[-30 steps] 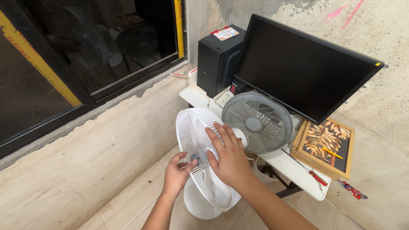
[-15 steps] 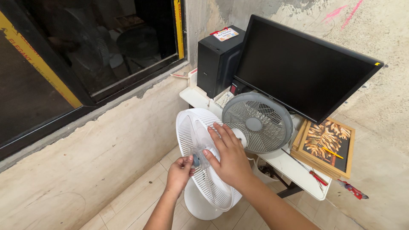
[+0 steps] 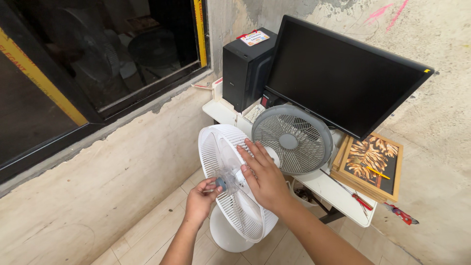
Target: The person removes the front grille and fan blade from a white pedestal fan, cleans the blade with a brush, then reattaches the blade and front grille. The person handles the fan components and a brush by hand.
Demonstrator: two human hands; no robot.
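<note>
While both hands work at the fan, the scene reads so:
Fan: white pedestal fan (image 3: pixel 230 196) stands on the tiled floor beside the white table (image 3: pixel 338 194); front guard off, clear blades exposed.
Left hand (image 3: pixel 198 198): fingertips pinch the grey hub cap (image 3: pixel 222 184).
Right hand (image 3: pixel 265 174): spread flat, steadying the blades.
Progress: cap and blades are on the shaft, not yet removed.
Nearby: grey grille (image 3: pixel 292 140) leans against the black monitor (image 3: pixel 343 73).
</note>
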